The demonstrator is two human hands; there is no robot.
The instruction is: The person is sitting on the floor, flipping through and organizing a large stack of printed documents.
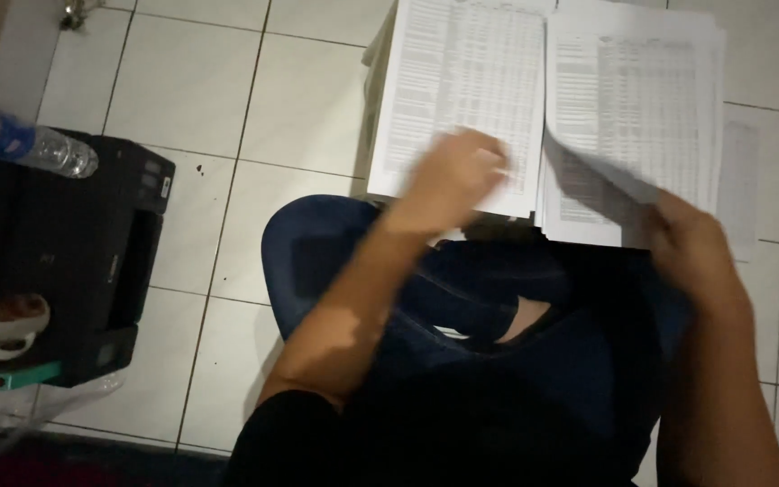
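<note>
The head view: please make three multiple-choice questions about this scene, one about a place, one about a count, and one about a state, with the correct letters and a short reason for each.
1. Where does the plastic bottle lie?
A. on the black printer
B. on the paper stacks
C. on the person's lap

2. How many stacks of printed sheets lie side by side on the floor?
A. one
B. two
C. four

3. What is the right hand doing?
A. resting flat on the floor
B. holding the bottle
C. lifting a sheet of the right stack

Answers:
1. A, the bottle lies on the printer's top at the left edge.
2. B, the left stack and the right stack lie next to each other.
3. C, one sheet curls up from the right stack at this hand; the left hand is over the left stack.
</note>
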